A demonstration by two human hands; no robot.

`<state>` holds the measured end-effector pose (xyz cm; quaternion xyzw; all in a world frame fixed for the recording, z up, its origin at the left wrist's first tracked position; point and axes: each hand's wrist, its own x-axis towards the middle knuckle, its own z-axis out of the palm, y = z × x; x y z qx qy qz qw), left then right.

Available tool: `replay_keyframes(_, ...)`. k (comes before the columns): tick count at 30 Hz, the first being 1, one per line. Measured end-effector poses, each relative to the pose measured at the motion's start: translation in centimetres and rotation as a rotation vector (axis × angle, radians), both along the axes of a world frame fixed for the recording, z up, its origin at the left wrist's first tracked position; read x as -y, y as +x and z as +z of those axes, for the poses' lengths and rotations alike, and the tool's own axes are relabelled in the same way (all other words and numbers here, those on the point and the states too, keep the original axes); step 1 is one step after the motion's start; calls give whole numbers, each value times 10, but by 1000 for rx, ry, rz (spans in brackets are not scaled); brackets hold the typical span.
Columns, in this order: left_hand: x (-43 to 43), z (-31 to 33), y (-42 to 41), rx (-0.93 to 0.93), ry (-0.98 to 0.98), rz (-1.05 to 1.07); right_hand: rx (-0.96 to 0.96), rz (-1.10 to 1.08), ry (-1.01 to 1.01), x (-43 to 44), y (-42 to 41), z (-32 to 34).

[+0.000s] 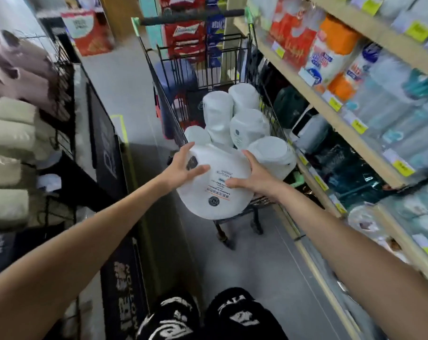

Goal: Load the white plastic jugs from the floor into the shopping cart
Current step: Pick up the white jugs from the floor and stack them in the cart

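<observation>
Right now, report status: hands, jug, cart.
Left hand and right hand hold white jug by its sides. Jug at cart, near end. Five jugs inside crowd it.

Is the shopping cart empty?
No, several white jugs lie in the cart; the left hand and right hand hold another jug.

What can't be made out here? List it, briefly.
Head view only:
- Held jug: cap and handle hidden by its own body, the left hand and right hand.
- Its label's small print: too small, blurred.
- Cart bottom: covered by the loaded jugs.
- Shelf price tags: blurred.
</observation>
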<state>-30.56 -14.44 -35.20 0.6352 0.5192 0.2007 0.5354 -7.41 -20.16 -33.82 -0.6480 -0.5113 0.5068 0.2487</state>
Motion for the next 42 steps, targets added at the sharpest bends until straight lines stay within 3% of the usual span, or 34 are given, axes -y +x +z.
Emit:
replay_keyframes(7, -94, -14, 11, 11, -107, -108, 34, -192, 51, -54, -19, -23)
replay_keyframes(13, -163, -38, 38, 25, -409, -36, 142, -256, 73, -98, -17, -51)
replay_keyframes(19, -237, -57, 80, -108, -415, -108, 168, -344, 93, -148, -4, -85)
replay_keyframes(28, -308, -95, 114, -193, -440, -244, 414, -371, 75, -199, 3, -114)
replay_keyframes(42, -353, -134, 135, -73, -481, -438, 699, -372, -45, -234, 14, -141)
